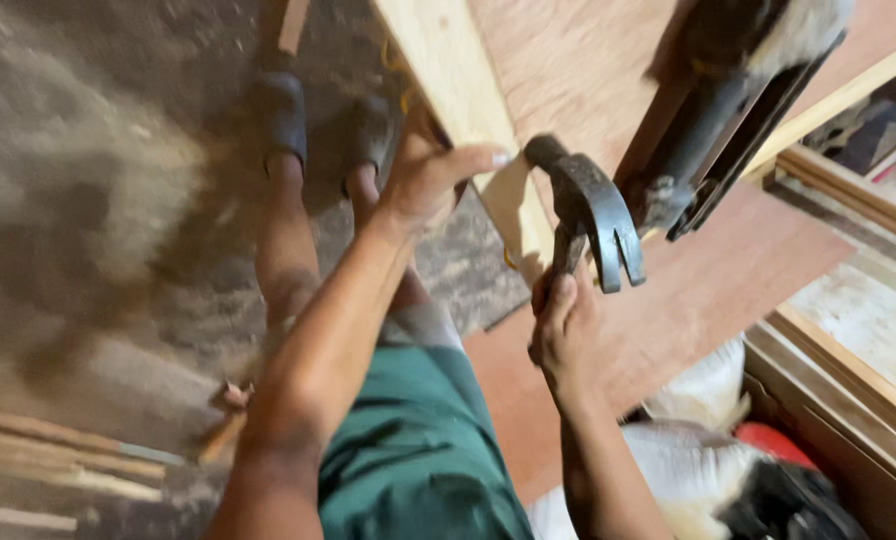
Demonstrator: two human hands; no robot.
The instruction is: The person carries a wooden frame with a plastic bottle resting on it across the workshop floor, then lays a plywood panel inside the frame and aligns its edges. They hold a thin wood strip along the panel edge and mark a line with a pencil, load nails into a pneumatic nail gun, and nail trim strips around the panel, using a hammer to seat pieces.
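Note:
My right hand (565,330) grips the handle of a dark steel claw hammer (590,205), its head raised over a reddish plywood panel (708,290). My left hand (433,180) presses on the edge of a pale wooden board (458,80) that runs along the plywood's left side, thumb stretched toward the hammer head. A black nail gun (713,130) lies tilted on the plywood just right of the hammer. My legs and dark sandals (283,115) stand on the dusty floor to the left.
Sawdust covers the concrete floor (88,200). Thin wooden strips (58,465) lie at the lower left. White sacks and a red object (758,440) sit at the lower right, beside wooden frames (848,400).

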